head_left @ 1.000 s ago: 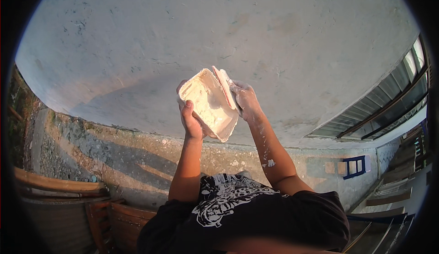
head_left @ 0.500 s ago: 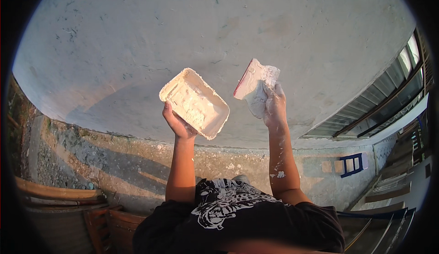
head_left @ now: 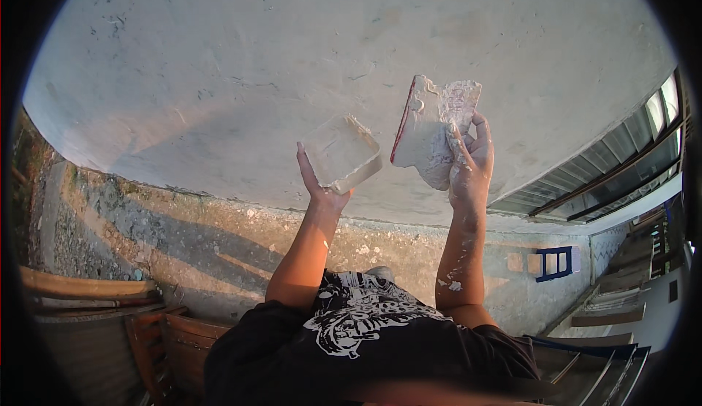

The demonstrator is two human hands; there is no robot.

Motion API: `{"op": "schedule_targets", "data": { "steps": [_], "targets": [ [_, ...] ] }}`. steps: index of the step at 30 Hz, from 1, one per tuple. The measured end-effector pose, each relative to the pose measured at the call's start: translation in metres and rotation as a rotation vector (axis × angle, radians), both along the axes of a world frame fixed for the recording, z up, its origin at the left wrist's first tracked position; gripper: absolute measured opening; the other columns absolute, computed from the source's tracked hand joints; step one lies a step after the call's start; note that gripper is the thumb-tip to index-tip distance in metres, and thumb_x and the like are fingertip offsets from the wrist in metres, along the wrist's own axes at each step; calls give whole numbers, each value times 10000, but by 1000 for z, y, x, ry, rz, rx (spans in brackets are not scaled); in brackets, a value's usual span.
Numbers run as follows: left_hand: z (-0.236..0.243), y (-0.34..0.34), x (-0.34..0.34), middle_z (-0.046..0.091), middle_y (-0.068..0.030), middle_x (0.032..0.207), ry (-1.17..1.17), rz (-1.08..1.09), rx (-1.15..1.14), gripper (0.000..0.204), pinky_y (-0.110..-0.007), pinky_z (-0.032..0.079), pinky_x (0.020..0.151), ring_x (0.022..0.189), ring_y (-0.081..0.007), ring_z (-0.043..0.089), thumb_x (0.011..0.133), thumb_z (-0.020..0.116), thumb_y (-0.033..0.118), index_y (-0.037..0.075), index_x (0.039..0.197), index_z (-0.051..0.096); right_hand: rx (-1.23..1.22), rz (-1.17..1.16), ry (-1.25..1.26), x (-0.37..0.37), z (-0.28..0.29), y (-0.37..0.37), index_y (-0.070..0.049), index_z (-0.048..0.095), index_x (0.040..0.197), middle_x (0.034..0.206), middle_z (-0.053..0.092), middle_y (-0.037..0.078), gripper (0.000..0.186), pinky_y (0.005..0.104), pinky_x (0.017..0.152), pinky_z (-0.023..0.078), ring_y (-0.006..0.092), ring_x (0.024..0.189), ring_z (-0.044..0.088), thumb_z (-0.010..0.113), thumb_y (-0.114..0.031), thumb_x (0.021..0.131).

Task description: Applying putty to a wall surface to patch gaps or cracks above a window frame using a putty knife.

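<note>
My left hand (head_left: pixel 323 186) grips a pale rectangular plastic tub (head_left: pixel 338 156) by its near side, with the thumb along the left edge. The tub is tilted, and its flat, pale face shows; ragged white putty clings along its edges. How much putty is inside cannot be seen. To the right, my right hand (head_left: pixel 472 168) is closed around a putty spreader (head_left: pixel 431 128) with a straight red edge on its left. Thick whitish putty coats the spreader and smears my fingers. Both tools are held apart, in front of the grey-white wall (head_left: pixel 292 47).
A rough concrete floor strip (head_left: pixel 351 249) runs along the wall's foot. A louvred window (head_left: pixel 599 164) is at the right, with a blue-framed object (head_left: pixel 554 263) on the floor below it. Wooden furniture (head_left: pixel 183 347) stands near left, and a metal rack (head_left: pixel 599 362) near right.
The tub has moved right and been turned, so its putty-filled inside no longer faces me. My right hand has shifted right and slightly up with the spreader.
</note>
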State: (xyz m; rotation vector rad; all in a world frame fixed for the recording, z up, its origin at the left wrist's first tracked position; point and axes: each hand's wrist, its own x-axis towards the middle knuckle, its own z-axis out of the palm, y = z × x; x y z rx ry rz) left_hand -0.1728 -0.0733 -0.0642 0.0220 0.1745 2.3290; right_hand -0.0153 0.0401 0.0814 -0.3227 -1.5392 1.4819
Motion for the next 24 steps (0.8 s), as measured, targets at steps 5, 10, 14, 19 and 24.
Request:
{"op": "schedule_targets", "data": {
  "steps": [5, 10, 14, 19, 24],
  "targets": [
    [19, -7, 6, 533, -99, 1339, 158, 57, -45, 710, -456, 496, 981, 1205, -273, 555, 962, 366, 661, 125, 1422, 445, 210, -9, -344, 6, 22, -6, 7, 495, 1276, 875, 727, 187, 336, 307, 731, 520, 161, 805, 689, 589, -54, 959],
    [28, -19, 9, 550, -119, 1280, 275, 106, -22, 691, -439, 519, 949, 1139, -272, 589, 974, 390, 622, 86, 1409, 429, 494, 115, -654, -18, 23, -24, 10, 514, 1237, 835, 707, 235, 339, 421, 721, 504, 394, 773, 685, 600, -89, 924],
    [17, -22, 5, 544, -130, 1298, 389, 109, -39, 699, -451, 518, 949, 1161, -279, 583, 977, 389, 615, 75, 1420, 407, 621, 74, -650, -35, 11, -31, 3, 491, 1252, 794, 692, 230, 357, 460, 702, 502, 419, 755, 671, 591, -103, 926],
    [34, -25, 18, 533, -149, 1322, 326, 129, -31, 732, -466, 513, 952, 1183, -301, 574, 970, 382, 632, 65, 1433, 392, 771, -47, -720, -45, 2, -48, 29, 471, 1270, 825, 668, 281, 401, 492, 721, 499, 478, 820, 648, 602, -100, 914],
    [34, -34, 15, 519, -154, 1357, 366, 163, -127, 770, -471, 505, 981, 1210, -310, 562, 965, 351, 651, 69, 1470, 365, 795, 6, -781, -54, 3, -63, 46, 468, 1271, 816, 652, 303, 410, 522, 714, 494, 496, 808, 640, 595, -97, 908]
  ]
}}
